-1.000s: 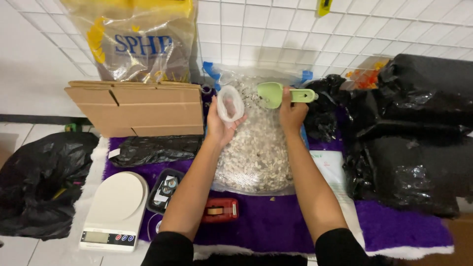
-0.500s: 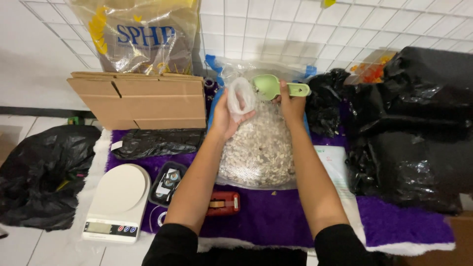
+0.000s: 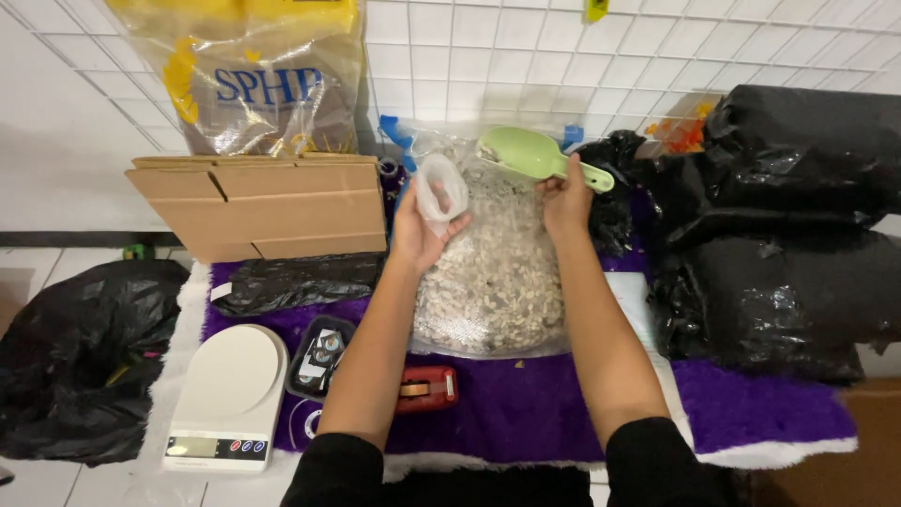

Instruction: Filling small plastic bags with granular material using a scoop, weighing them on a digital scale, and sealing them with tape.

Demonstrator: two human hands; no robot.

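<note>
Since a second ago I see the pale green plastic scoop lifted higher, loaded; my right hand grips its handle, my left hand wraps the small clear plastic bag, above the big transparent sack of pale chips

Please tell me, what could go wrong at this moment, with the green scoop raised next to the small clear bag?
1. The small clear bag has a narrow mouth, held open by the left hand alone; whatever the green scoop in the right hand pours may miss it.
2. Spills would likely land on the purple cloth or around the white scale.
3. The big clear bag gapes open and could slump.
</note>
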